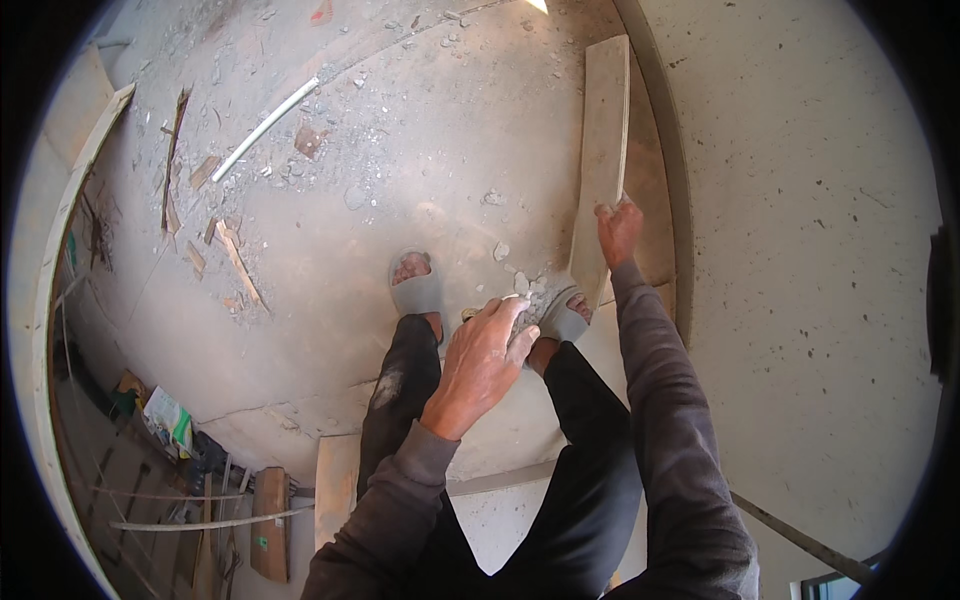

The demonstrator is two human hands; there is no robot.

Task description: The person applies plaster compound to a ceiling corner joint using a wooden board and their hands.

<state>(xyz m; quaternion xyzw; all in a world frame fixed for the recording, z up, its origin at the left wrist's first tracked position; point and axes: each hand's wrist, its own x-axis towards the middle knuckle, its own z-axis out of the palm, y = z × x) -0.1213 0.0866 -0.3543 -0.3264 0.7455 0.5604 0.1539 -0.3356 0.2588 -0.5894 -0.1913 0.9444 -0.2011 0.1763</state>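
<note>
My right hand is closed around the edge of a long, flat wooden board. The board stretches away from me beside the curved right-hand wall, its near end close to my right foot. In front of my knees, my left hand hangs with its back toward me, fingers loosely bent and the thumb apart. I see nothing clearly held in it, though part of the palm side is hidden. Just beyond its fingertips lie grey rubble pieces. A small beige piece shows beside the knuckles, partly covered.
I stand in grey sandals on a dusty floor. A pale tube, splintered wood strips and broken bits lie to the far left. A wooden edge curves along the left, with planks at lower left.
</note>
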